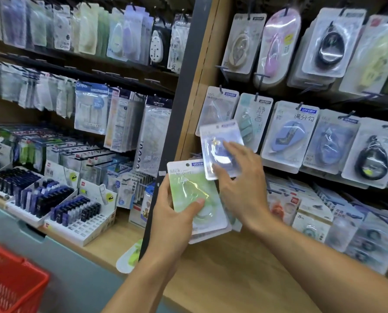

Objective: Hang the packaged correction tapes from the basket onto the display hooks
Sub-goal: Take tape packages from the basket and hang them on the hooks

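Correction tapes in clear blister packs were split between both hands: the left hand (pixel 172 213) gripped a small stack fronted by a green-carded pack (pixel 193 190), thumb across its face, while the right hand (pixel 240 179) pinched a blue-carded pack (pixel 220 145) raised toward the matching hook (pixel 220 89). Best practice, I judged: align the card's punched hole with the hook tip, then slide straight back.

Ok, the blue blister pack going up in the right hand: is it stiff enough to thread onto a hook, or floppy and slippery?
Probably stiff: the blue pack stands flat though the right hand holds only its lower part. Likely light, since a few fingers carry it. Its glossy plastic glares, so it may be slick, and the green pack heads a stack in the left hand that might slide.
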The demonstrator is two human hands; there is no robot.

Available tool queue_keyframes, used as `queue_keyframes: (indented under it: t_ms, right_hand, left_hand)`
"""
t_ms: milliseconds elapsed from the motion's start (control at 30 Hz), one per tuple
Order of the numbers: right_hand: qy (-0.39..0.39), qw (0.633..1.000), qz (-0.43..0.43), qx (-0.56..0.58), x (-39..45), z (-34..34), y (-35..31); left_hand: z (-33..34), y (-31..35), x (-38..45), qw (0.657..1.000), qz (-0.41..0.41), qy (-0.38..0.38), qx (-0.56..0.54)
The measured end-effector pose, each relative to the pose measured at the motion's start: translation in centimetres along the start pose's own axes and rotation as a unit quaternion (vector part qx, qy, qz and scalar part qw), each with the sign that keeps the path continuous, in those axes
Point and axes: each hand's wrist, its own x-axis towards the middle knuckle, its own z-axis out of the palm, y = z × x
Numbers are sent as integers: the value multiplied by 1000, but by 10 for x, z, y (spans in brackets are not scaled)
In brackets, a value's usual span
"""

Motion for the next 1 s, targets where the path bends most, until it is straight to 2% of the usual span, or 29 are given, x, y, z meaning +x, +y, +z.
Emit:
queue_keyframes:
  t_ms: [100, 233, 300, 400, 667, 1000]
  right_hand:
    - [23, 998, -64, -19, 41, 6, 4]
    - [43, 998, -46, -8, 92, 17, 4]
    - [22, 999, -31, -24, 106, 20, 3]
    - [9, 999, -12, -41, 115, 23, 3]
    - [39, 998, 31, -47, 117, 33, -4]
    - [-156, 979, 98, -93, 149, 39, 1]
  left_hand:
    - [-1, 1, -1, 999, 41, 24, 11]
    - [0, 3, -1, 996, 75, 44, 8]
    - [-1, 4, 0, 996, 79, 45, 7]
    - [-4, 3, 2, 996, 81, 43, 10]
    - [-5, 2, 4, 995, 80, 58, 20]
    - [-3, 3, 2, 996, 69, 47, 22]
